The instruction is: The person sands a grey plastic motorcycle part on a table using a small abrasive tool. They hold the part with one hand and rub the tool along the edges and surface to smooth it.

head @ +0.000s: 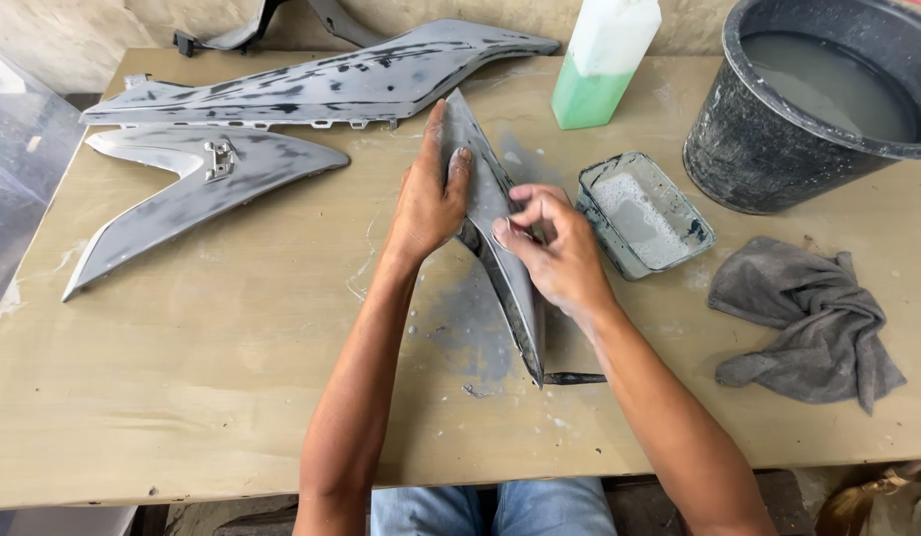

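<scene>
A narrow, pointed grey body panel stands on edge in the middle of the table, its tip toward me. My left hand lies flat against the panel's upper left side and steadies it. My right hand presses its bent fingers on the panel's face, pinching what looks like a small dark abrasive piece, mostly hidden by the fingers. Grey wet smears darken the tabletop beneath the panel.
Two larger grey panels lie at the back left. A small rectangular tray of soapy water, a green-liquid bottle, a black bucket of murky water and a grey rag stand to the right.
</scene>
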